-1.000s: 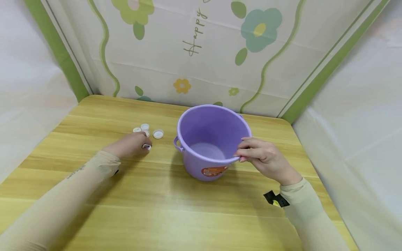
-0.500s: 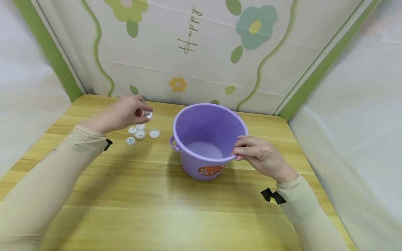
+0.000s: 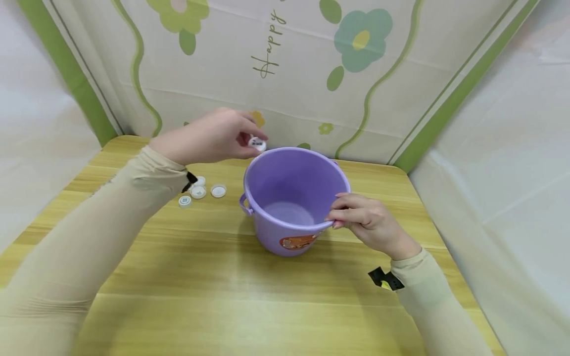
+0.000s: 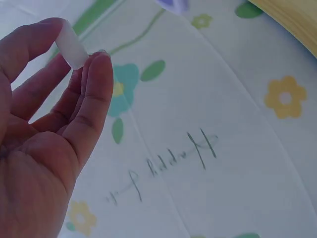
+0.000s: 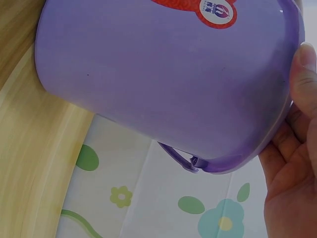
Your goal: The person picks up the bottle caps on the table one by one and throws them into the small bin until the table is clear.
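My left hand [image 3: 218, 136] pinches a white bottle cap [image 3: 257, 144] between thumb and fingers, raised at the far left rim of a purple bucket [image 3: 285, 235]. In the left wrist view the cap [image 4: 72, 45] shows edge-on between the fingertips. My right hand [image 3: 371, 222] grips the bucket's near right rim, with fingers inside and thumb outside in the right wrist view. The bucket stands upright, and its visible floor holds nothing. Several more white caps [image 3: 198, 192] lie on the table left of the bucket, partly covered by the left wrist.
The wooden table [image 3: 213, 296] ends at a flowered cloth [image 3: 303, 89] behind the bucket. White sheeting [image 3: 503, 173] hangs along the right side. The bucket's handle [image 3: 245, 204] sits folded down at its left side.
My left hand has lifted the cap from beside the others and carried it up and right to the bucket's rim. My right hand has kept its grip on the rim.
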Available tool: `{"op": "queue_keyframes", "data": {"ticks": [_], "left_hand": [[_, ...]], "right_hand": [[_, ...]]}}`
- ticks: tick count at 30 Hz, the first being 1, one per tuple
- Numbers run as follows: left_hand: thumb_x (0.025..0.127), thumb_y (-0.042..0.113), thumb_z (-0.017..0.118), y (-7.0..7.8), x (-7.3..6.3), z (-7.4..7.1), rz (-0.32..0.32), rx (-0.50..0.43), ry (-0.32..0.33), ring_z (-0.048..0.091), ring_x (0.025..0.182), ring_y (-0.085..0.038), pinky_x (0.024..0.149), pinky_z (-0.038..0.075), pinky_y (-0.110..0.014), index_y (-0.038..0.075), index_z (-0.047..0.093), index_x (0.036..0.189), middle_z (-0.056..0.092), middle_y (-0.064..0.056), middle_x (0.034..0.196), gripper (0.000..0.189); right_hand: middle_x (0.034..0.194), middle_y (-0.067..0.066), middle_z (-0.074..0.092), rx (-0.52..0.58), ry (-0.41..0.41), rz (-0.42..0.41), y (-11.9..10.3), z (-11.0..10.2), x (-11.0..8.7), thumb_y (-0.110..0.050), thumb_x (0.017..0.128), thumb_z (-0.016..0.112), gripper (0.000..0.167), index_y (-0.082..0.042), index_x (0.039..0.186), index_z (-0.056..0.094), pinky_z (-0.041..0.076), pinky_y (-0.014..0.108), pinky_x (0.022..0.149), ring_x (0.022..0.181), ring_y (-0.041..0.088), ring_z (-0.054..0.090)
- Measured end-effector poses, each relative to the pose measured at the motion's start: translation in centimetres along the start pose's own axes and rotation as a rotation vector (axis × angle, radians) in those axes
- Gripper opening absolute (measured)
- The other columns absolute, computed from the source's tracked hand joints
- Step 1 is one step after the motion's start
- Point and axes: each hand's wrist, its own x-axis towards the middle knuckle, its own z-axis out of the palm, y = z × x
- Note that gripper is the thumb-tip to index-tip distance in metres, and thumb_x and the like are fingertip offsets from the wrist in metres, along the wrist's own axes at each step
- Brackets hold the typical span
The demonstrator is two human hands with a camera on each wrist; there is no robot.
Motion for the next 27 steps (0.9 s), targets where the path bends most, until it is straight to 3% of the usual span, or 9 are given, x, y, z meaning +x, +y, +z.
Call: {"op": "queue_keyframes", "data": {"ticks": [8, 15, 21, 27], "left_hand": [[0.09, 0.011, 0.072, 2.5, 3.2, 2.2, 0.063, -0.075, -0.065, 0.057, 0.079, -0.017, 0.069, 0.049, -0.029, 0.005, 0.074, 0.116, 0.062, -0.007, 0.093, 0.027], [0.091, 0.012, 0.072, 3.8, 4.5, 4.8, 0.155, -0.079, -0.077, 0.056, 0.079, -0.017, 0.068, 0.047, -0.026, 0.006, 0.074, 0.113, 0.061, -0.005, 0.091, 0.024], [0.091, 0.013, 0.071, 3.8, 4.8, 5.7, 0.156, -0.074, -0.086, 0.056, 0.08, -0.019, 0.069, 0.046, -0.026, 0.007, 0.074, 0.113, 0.06, -0.005, 0.09, 0.023], [0.094, 0.016, 0.069, 3.3, 5.1, 5.8, 0.115, -0.089, -0.095, 0.056, 0.079, -0.016, 0.068, 0.047, -0.025, 0.007, 0.073, 0.116, 0.06, -0.004, 0.092, 0.024]], "right_hand": [[0.094, 0.006, 0.069, 0.007, -0.004, 0.002, 0.0, 0.0, 0.3, -0.022, 0.096, 0.064, 0.021, -0.005, 0.101, 0.076, 0.046, 0.038, 0.101, 0.089, 0.028, 0.066], [0.095, 0.007, 0.068, 0.012, -0.01, 0.006, -0.1, 0.1, 0.2, -0.021, 0.097, 0.063, 0.021, -0.005, 0.1, 0.076, 0.045, 0.042, 0.102, 0.088, 0.027, 0.066], [0.096, 0.007, 0.068, 0.011, -0.014, 0.018, -0.1, 0.1, 0.2, -0.021, 0.098, 0.062, 0.022, -0.005, 0.1, 0.076, 0.045, 0.043, 0.102, 0.09, 0.028, 0.066], [0.096, 0.006, 0.068, 0.009, -0.015, 0.02, -0.2, 0.1, 0.2, -0.021, 0.098, 0.061, 0.022, -0.005, 0.1, 0.076, 0.045, 0.042, 0.102, 0.09, 0.027, 0.066]]}}
